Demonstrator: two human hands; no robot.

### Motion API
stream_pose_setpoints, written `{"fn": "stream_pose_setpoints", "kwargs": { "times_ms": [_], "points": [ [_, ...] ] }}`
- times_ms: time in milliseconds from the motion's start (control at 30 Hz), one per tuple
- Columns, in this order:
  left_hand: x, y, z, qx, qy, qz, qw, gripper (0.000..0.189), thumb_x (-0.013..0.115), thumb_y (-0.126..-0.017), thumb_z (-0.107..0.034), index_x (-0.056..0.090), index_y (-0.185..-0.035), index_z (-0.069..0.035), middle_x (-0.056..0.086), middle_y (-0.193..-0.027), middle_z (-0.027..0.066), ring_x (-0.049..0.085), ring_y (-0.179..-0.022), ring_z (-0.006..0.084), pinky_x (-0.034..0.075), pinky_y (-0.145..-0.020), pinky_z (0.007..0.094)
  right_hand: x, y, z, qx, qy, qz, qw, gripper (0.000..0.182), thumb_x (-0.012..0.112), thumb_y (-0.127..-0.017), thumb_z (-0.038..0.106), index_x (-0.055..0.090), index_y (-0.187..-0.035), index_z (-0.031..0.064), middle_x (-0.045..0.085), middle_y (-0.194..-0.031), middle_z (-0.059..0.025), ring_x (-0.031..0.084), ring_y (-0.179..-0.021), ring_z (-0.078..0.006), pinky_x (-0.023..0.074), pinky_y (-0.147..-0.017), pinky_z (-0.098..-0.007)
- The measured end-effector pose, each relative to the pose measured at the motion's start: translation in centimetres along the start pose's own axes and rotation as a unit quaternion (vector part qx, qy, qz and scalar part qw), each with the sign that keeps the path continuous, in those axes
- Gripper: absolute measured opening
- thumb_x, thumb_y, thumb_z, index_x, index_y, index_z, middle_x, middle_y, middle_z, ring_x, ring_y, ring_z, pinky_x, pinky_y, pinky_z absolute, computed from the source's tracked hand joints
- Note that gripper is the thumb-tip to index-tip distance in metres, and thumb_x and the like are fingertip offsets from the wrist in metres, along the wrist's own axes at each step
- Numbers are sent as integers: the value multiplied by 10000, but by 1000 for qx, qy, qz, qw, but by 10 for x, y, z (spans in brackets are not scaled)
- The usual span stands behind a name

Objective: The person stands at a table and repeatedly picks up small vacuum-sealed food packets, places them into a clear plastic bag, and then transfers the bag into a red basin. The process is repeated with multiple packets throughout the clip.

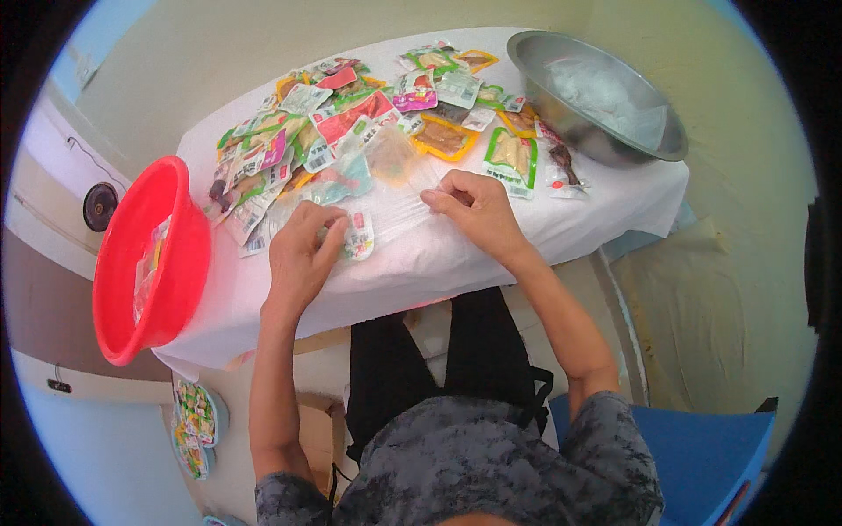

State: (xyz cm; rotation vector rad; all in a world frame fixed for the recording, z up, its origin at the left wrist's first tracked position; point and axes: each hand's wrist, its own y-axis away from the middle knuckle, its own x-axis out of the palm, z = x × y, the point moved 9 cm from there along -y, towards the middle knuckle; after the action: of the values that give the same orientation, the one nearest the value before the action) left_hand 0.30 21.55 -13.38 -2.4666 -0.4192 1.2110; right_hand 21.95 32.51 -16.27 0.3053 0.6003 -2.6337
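Note:
Between my hands stretches a clear plastic bag [401, 214], thin and hard to see against the white cloth. My left hand [306, 243] pinches its left side, and my right hand [477, 210] holds its right side between thumb and fingers. A small printed food packet [359, 237] lies by my left fingertips, seen partly through clear film. Just beyond my hands spreads a heap of sealed snack packets [348, 118]. A green-edged packet [511, 158] and a packet with dark contents [562, 164] lie right of my right hand.
A red plastic basin [197, 263] with some packets inside stands at the table's left edge. At the far right a steel basin [572, 125] holds clear plastic bags [598, 92]. Light-blue containers of packets [220, 407] are on the floor at left. A blue chair [697, 447] stands at lower right.

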Motion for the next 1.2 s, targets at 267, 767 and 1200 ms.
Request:
{"fn": "stream_pose_setpoints", "kwargs": {
  "times_ms": [267,767,1200],
  "points": [
    [-4,2,-5,20,7,32,999,139,666,-946,-152,733,-1032,-65,647,-923,99,648,-705,238,505,-675,320,-52,-22,-1,11,-40,-119,992,223,670,-976,223,677,-901,13,610,-706,3,527,-607,-53,439,-554,-253],
    [-8,8,0,38,48,-25,998,143,645,-938,-50,741,-1042,-30,632,-881,65,584,-706,125,444,-576,246,-64,-170,-81,23,508,-19,861,643,722,-868,472,606,-1391,117,627,-1369,-155,590,-1244,-340,471,-1044,-448],
    [-10,8,-1,27,47,-36,998,138,663,-900,-37,744,-1011,-23,658,-874,95,635,-706,186,486,-603,277,-2,-131,-30,-178,340,114,916,311,584,-969,261,702,-1218,117,692,-1216,-132,632,-1147,-330,501,-960,-426]
  ]
}}
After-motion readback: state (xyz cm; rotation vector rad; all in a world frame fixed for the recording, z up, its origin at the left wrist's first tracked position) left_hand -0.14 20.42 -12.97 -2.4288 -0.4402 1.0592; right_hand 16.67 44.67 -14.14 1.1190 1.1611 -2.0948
